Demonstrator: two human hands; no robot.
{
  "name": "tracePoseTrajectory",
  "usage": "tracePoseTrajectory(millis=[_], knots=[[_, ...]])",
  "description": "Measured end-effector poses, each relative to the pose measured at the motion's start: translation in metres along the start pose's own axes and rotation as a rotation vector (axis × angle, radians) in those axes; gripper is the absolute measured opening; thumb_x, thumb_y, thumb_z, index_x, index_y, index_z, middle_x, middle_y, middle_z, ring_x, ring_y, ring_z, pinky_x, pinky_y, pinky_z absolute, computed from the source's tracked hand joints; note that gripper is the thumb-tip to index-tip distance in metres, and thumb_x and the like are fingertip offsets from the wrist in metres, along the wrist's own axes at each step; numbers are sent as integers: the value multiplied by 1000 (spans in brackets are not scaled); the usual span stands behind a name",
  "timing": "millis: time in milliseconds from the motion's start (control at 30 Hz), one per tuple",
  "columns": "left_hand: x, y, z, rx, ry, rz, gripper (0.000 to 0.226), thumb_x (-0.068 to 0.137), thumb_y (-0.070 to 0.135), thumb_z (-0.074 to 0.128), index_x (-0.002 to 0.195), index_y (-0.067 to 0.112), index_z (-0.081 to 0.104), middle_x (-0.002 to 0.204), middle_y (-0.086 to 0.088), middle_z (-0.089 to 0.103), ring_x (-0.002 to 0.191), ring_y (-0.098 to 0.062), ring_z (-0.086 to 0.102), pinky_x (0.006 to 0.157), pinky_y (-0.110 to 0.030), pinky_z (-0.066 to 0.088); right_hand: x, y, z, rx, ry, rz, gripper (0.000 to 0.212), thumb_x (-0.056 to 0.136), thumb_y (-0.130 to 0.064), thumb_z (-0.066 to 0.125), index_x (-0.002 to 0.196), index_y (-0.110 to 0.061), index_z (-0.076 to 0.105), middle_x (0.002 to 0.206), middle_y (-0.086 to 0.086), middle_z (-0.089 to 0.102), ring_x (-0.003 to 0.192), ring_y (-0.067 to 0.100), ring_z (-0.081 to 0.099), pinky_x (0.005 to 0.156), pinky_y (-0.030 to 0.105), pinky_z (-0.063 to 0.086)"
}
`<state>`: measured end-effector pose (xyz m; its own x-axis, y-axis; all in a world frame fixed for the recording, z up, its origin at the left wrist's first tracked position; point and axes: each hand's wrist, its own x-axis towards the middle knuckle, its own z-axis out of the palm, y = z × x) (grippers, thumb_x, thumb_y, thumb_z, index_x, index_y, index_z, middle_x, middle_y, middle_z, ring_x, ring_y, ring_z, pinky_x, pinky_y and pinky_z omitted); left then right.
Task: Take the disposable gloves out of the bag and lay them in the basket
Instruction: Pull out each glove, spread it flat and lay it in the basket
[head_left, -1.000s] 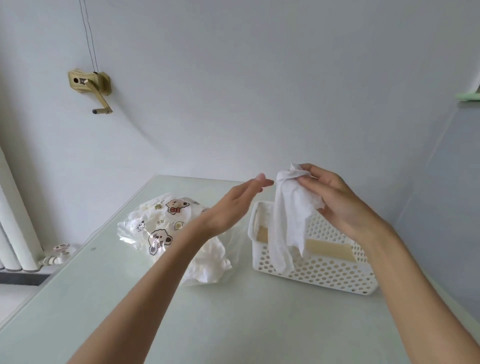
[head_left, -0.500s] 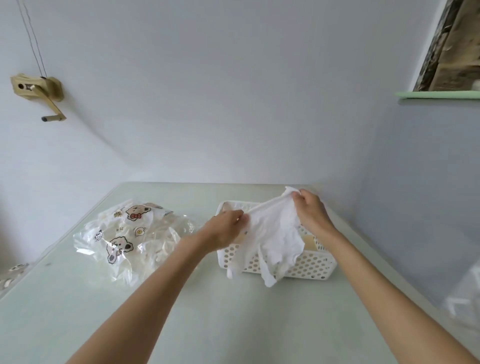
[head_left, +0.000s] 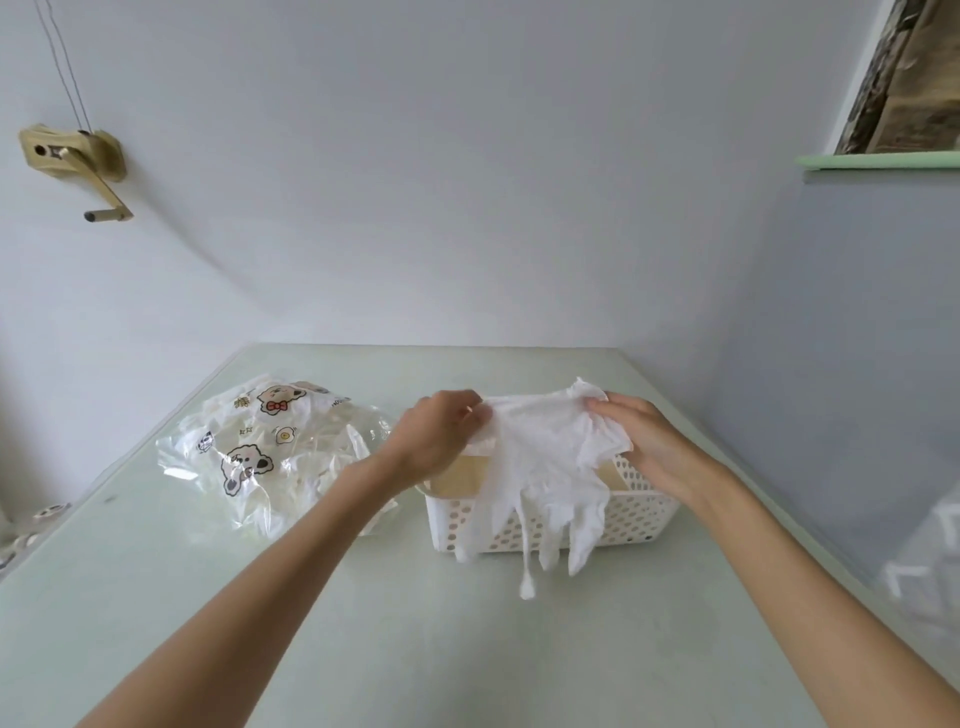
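1. Pale green table (head_left: 363, 649) against a bare wall carries everything you need.
2. Your left hand (head_left: 441, 441) and right hand (head_left: 644, 447) each pinch an edge of the glove (head_left: 545, 467), fingers curled onto it, stretching it flat above the basket (head_left: 644, 514); its finger ends dangle over the near wall.
3. You appear mid-placement: next, lower it and tuck those ends inside.
4. Further gloves wait in the printed bag (head_left: 270, 457), to the left.
5. Basket contents are mostly hidden; something tan shows inside, unidentifiable.
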<state>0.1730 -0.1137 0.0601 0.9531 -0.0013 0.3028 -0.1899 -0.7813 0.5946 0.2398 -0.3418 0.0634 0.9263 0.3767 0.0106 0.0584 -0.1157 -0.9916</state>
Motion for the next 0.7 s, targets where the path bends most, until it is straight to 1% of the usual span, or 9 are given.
tracePoseTrajectory(millis=[100, 167, 233, 300, 367, 467, 567, 633, 700], knots=[[5, 14, -13, -425, 79, -44, 18, 99, 23, 49, 86, 16, 60, 72, 9, 60, 69, -8, 55, 67, -22, 44, 2, -27, 4, 7, 22, -54, 16, 92, -6, 49, 97, -4, 64, 90, 10, 65, 85, 23, 61, 70, 31, 45], [10, 21, -17, -719, 30, -161, 17, 99, 22, 48, 92, 12, 59, 79, 4, 61, 74, -8, 59, 79, -23, 49, 3, -52, 12, -30, 80, -81, 10, 87, -8, 50, 86, -9, 60, 85, 10, 59, 82, 24, 56, 70, 32, 41], [15, 22, -17, -866, -7, -264, 17, 100, 23, 45, 93, 12, 56, 82, 1, 59, 74, -13, 58, 77, -27, 48, 6, -74, 24, -46, 120, -125, 4, 77, -15, 51, 78, -14, 54, 84, 9, 48, 82, 25, 46, 72, 34, 33], [20, 24, -17, -880, 27, -291, 20, 100, 27, 41, 90, 14, 53, 82, 0, 56, 72, -16, 54, 68, -27, 44, 8, -94, 34, -52, 129, -160, 12, 70, -27, 53, 77, -17, 51, 84, 6, 43, 81, 23, 41, 72, 35, 29], [21, 31, -17, -771, 140, -292, 24, 101, 31, 38, 88, 16, 51, 80, 3, 51, 68, -13, 49, 60, -24, 38, 10, -108, 42, -85, 127, -203, 23, 71, -39, 59, 76, -20, 48, 80, 4, 42, 75, 20, 40, 71, 31, 31], [21, 36, -14, -690, 350, -174, 25, 103, 33, 36, 99, 13, 50, 75, 4, 47, 64, -11, 43, 54, -21, 38, 7, -119, 53, -293, 269, -436, 31, 90, -30, 57, 69, -20, 37, 61, -6, 36, 55, 9, 34, 55, 23, 29], [23, 31, -16, -581, 565, -23, 25, 101, 38, 40, 101, 15, 50, 61, 4, 41, 54, -14, 36, 52, -30, 32, -1, -122, 63, -410, 437, -681, 24, 96, -30, 52, 77, -17, 43, 51, -12, 42, 48, 8, 36, 51, 25, 28], [23, 26, -28, -507, 704, 26, 22, 99, 40, 44, 100, 19, 51, 54, 9, 40, 47, -11, 34, 49, -29, 29, -7, -121, 68, -402, 445, -770, 22, 96, -33, 52, 82, -17, 45, 44, -15, 42, 42, 10, 32, 47, 23, 23], [24, 24, -44, -481, 779, 83, 21, 98, 41, 48, 97, 21, 53, 53, 8, 42, 45, -12, 34, 47, -28, 29, -10, -117, 68, -347, 429, -785, 23, 96, -33, 53, 83, -15, 47, 40, -9, 34, 40, 11, 25, 43, 20, 19]])
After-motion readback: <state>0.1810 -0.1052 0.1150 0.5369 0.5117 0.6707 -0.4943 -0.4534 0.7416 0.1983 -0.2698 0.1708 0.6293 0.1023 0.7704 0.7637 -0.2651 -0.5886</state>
